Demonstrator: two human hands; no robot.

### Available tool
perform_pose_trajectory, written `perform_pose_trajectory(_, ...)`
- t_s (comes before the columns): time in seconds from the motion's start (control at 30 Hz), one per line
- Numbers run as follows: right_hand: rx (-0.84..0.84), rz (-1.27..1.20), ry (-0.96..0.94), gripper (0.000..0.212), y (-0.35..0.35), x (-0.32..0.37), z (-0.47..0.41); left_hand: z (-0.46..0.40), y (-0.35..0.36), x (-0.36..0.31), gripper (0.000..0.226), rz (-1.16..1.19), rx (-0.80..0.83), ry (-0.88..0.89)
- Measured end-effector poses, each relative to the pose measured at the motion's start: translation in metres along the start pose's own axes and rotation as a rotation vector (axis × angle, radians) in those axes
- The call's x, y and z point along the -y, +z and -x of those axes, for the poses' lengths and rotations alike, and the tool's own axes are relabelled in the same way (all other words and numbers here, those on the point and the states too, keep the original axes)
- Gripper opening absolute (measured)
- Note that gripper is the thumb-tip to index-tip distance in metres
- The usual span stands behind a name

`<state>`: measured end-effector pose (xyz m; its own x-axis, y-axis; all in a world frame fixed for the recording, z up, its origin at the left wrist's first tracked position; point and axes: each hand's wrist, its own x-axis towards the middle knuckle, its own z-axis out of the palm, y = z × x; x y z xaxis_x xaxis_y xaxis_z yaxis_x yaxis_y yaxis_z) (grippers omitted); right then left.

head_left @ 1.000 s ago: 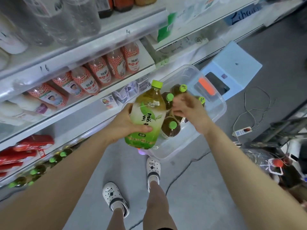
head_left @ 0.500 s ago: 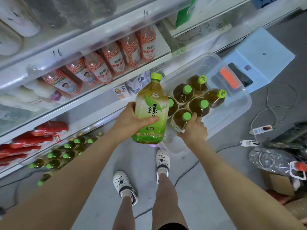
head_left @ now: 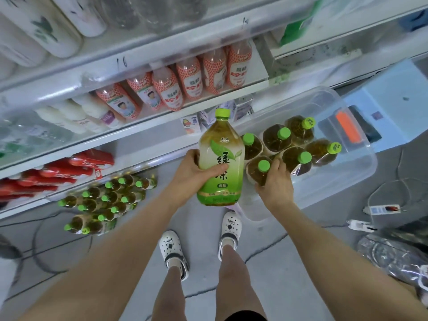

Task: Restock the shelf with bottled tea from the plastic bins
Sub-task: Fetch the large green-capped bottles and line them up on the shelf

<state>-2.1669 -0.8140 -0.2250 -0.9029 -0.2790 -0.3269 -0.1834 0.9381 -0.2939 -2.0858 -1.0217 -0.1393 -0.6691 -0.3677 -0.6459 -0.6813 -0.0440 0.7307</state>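
Note:
My left hand [head_left: 193, 169] grips a large green-tea bottle [head_left: 221, 158] with a green cap, upright above the floor beside the bin. A clear plastic bin [head_left: 342, 181] on the floor holds several more tea bottles with green caps. My right hand [head_left: 274, 181] reaches into the bin, its fingers curled round the nearest bottle [head_left: 260, 171] just below the cap. On the bottom shelf at the left stand several small green-capped tea bottles [head_left: 104, 202].
Shelves [head_left: 148, 128] fill the left and top, with orange-labelled bottles [head_left: 185, 82], white bottles and red packs [head_left: 58, 174]. A light-blue stool [head_left: 393, 100] stands beyond the bin. Cables and a power strip [head_left: 384, 208] lie on the floor at the right. My feet [head_left: 201, 242] stand just below the bin.
My right hand came off the far bottles and down onto the nearest bottle in the bin. The left hand keeps its bottle steady. The view tilted down toward the bottom shelf.

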Motion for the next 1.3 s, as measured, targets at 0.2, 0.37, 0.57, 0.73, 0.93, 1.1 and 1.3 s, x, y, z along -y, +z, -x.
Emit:
perform_pose_trajectory(0.2, 0.027, -0.117, -0.124, 0.086, -0.030, 0.002, 0.010, 0.029, -0.014, -0.002, 0.091, 0.057, -0.063, 0.019)
perform_pose_trajectory(0.37, -0.008, -0.271, -0.202, 0.091, -0.082, 0.006, 0.037, 0.067, -0.034, -0.011, 0.091, 0.084, -0.116, 0.060)
perform_pose_trajectory(0.57, -0.052, -0.431, -0.331, 0.078, -0.158, 0.037, 0.063, 0.116, -0.073, -0.036, 0.091, 0.086, -0.187, 0.209)
perform_pose_trajectory(0.73, -0.161, -0.645, -0.484, 0.074, -0.226, 0.094, 0.082, 0.156, -0.110, -0.067, 0.075, 0.096, -0.240, 0.370)
perform_pose_trajectory(0.93, -0.238, -0.704, -0.667, 0.078, -0.308, 0.171, 0.109, 0.211, -0.166, -0.115, 0.088, 0.166, -0.320, 0.569)
perform_pose_trajectory(1.1, -0.313, -0.779, -0.824, 0.064, -0.368, 0.233, 0.138, 0.260, -0.216, -0.157, 0.078, 0.209, -0.360, 0.736)
perform_pose_trajectory(1.3, -0.361, -0.881, -0.990, 0.062, -0.437, 0.305, 0.180, 0.322, -0.283, -0.198, 0.087, 0.227, -0.429, 0.875)
